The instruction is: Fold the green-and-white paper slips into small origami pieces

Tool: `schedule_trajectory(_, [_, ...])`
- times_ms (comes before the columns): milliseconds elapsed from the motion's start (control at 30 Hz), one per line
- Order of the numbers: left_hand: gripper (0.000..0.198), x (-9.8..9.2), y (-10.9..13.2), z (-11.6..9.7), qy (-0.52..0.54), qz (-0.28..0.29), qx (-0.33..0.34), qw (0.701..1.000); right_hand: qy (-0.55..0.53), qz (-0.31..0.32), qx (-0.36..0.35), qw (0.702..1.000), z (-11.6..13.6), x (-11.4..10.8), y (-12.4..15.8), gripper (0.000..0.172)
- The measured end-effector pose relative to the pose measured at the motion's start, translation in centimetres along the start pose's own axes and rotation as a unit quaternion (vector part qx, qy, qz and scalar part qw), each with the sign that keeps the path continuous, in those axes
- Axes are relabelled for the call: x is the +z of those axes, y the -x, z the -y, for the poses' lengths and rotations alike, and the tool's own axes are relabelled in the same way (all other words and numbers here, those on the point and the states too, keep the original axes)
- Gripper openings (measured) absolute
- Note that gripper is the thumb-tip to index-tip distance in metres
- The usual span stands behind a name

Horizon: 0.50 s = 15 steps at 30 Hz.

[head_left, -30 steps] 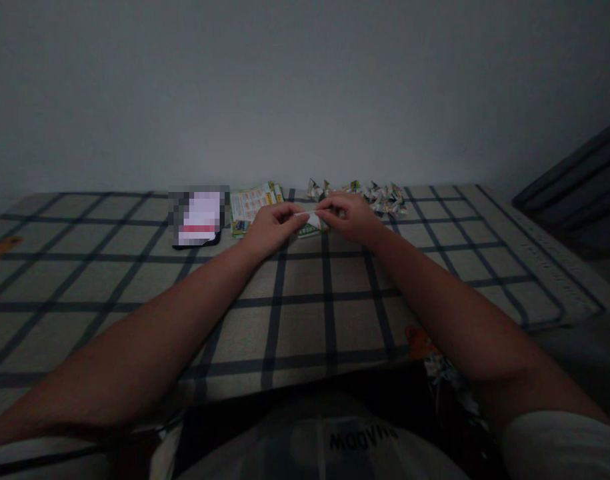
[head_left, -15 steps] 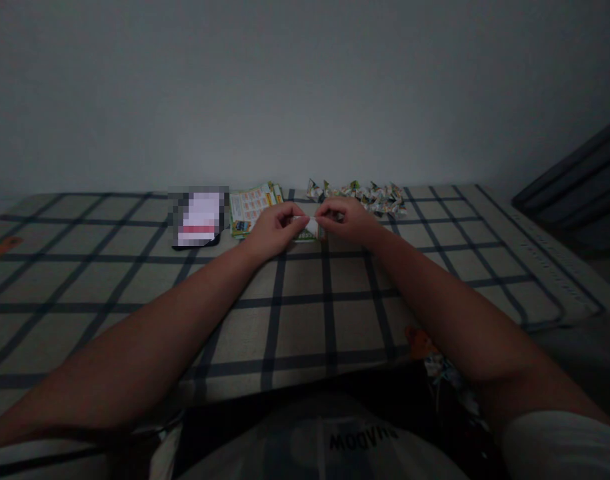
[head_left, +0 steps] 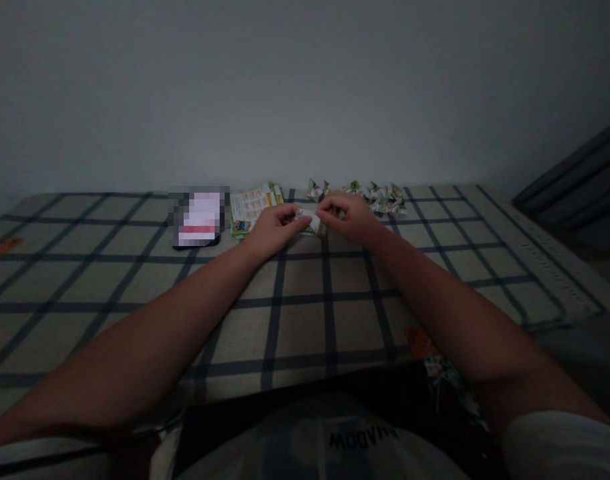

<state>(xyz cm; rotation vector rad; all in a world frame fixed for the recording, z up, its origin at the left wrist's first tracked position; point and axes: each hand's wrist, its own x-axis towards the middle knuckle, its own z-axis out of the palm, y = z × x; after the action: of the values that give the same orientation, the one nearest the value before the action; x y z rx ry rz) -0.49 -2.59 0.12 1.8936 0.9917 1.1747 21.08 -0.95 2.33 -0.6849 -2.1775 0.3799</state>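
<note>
My left hand [head_left: 272, 230] and my right hand [head_left: 345, 217] meet over the far middle of a checked cloth [head_left: 295, 300]. Both pinch a small folded piece of printed paper [head_left: 312, 221] between fingertips and thumbs. The paper is partly covered by my fingers. Just left of my hands lies a stack of flat printed sheets [head_left: 252, 207]. Behind my right hand sits a cluster of several small folded paper shapes [head_left: 377, 195].
A dark flat object with a blurred light face [head_left: 199, 219] lies left of the sheets. A plain wall [head_left: 305, 87] rises right behind the cloth. A dark slatted object [head_left: 575, 187] stands at the far right. Crumpled printed paper [head_left: 447, 380] lies near my right elbow.
The small paper between my fingers has become more compact, and my fingertips have closed in toward each other. My arms have hardly moved.
</note>
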Motion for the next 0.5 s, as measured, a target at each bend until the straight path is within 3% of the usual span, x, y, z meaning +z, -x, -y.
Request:
schedule_trajectory(333, [0.031,-0.18,0.22,-0.58,-0.070,0.041,-0.016,0.997,-0.024,0.055,0.019,0.998,0.17,0.26,0.02,0.024])
schedule_trajectory(500, [0.034,-0.01,0.20,-0.65,0.018,0.017,-0.056,0.998,-0.039,0.009,0.059,0.997,0.67,0.20,-0.18,0.026])
